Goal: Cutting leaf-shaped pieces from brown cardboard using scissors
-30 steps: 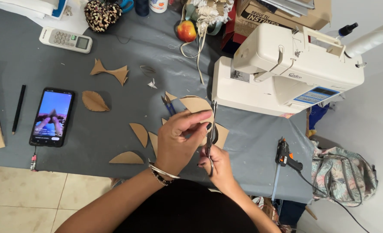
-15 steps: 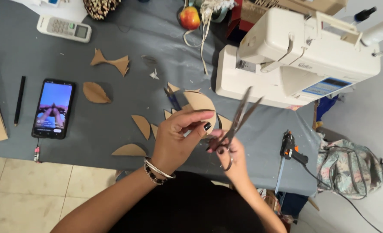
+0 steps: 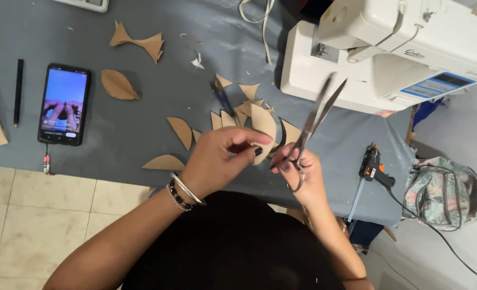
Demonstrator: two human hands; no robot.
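Head view: two hands at work with scissors and a brown paper piece over a grey counter.

Her left hand [image 3: 217,156], with bracelets at the wrist, has its grip pinched tight on a leaf-shaped paper piece [image 3: 263,124], held just above the counter [image 3: 141,123] edge. The right hand [image 3: 300,169] has its fingers through the handles of the scissors [image 3: 313,115], grip closed on them, blades parted and pointing up toward the white sewing machine [image 3: 388,48]; the blades look blurred. More paper pieces [image 3: 182,131] lie scattered on the counter just past the hands. Farther left lie a phone [image 3: 64,104] with its screen lit and a black pencil [image 3: 17,91]. A glue gun [image 3: 374,166] rests near the counter's right edge, beside a patterned bag [image 3: 445,190] on the floor.
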